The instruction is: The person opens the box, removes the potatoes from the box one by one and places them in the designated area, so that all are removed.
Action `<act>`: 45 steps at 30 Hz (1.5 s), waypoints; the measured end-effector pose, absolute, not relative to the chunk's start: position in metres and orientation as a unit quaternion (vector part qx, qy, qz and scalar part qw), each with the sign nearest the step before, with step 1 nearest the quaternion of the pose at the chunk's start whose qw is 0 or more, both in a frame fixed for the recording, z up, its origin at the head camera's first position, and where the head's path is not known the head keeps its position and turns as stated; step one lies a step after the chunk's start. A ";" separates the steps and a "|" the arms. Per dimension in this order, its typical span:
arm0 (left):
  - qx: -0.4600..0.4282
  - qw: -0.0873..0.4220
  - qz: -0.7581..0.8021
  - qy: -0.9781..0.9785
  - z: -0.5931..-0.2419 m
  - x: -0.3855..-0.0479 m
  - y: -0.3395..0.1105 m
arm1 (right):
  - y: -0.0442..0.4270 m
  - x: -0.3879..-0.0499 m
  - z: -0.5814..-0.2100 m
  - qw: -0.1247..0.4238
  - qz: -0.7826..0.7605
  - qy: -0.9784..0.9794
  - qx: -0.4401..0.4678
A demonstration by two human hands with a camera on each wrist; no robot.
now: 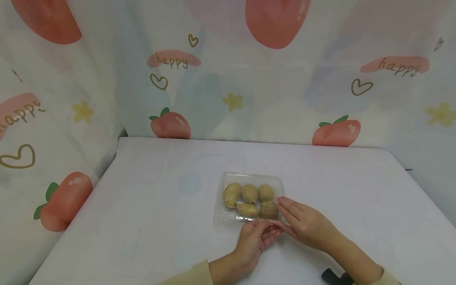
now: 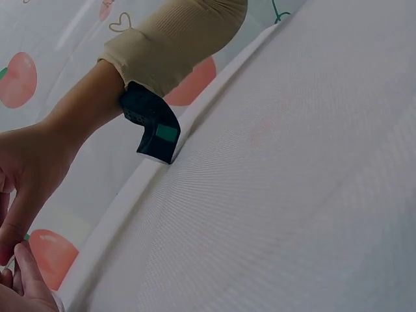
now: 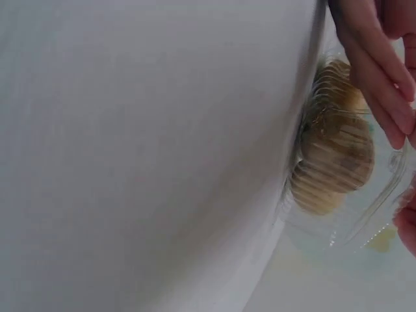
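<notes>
A clear plastic box (image 1: 221, 213) holding several yellow-brown, potato-like items (image 1: 249, 194) rests on the white table. At its near edge is my left hand (image 1: 249, 245), palm partly up, with the fingertips by the front right corner. My right hand (image 1: 310, 225) lies along the box's right side, fingers extended against it, its thumb close to the left fingertips. In the right wrist view fingers (image 3: 383, 71) touch the rim of the box (image 3: 364, 224). The left wrist view shows my right hand (image 2: 32, 162) above part of my left hand (image 2: 26, 286).
White cloth (image 1: 142, 206) covers the table. A patterned curtain (image 1: 213, 79) stands behind it and at both sides. A dark wrist mount (image 1: 335, 277) sits under the right forearm at the near edge.
</notes>
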State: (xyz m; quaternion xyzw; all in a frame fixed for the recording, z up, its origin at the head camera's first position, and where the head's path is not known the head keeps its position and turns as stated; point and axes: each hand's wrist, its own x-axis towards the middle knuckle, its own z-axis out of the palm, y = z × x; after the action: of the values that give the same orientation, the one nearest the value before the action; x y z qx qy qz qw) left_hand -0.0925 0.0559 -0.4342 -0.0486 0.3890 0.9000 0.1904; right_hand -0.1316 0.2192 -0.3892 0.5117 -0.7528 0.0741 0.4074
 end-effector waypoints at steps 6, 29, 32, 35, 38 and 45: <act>-0.048 0.196 0.899 0.388 -0.436 -0.091 0.056 | 0.219 -0.131 -0.384 0.428 0.017 -0.727 0.537; -0.057 0.195 0.901 0.384 -0.432 -0.093 0.057 | 0.221 -0.129 -0.389 0.429 -0.075 -0.725 0.533; -0.057 0.196 0.901 0.383 -0.432 -0.094 0.058 | 0.220 -0.129 -0.390 0.434 -0.077 -0.724 0.531; -0.056 0.196 0.901 0.383 -0.432 -0.094 0.058 | 0.219 -0.130 -0.390 0.442 -0.066 -0.721 0.530; -0.052 0.195 0.901 0.383 -0.432 -0.094 0.058 | 0.217 -0.130 -0.389 0.450 -0.060 -0.716 0.530; -0.050 0.193 0.901 0.385 -0.432 -0.094 0.057 | 0.214 -0.130 -0.388 0.457 -0.047 -0.714 0.529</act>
State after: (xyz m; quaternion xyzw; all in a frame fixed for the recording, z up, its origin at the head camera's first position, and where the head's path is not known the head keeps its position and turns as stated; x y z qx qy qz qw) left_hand -0.0942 0.0574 -0.4316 -0.0502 0.3847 0.9012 0.1935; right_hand -0.1296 0.2144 -0.3881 0.5292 -0.7137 -0.0466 0.4565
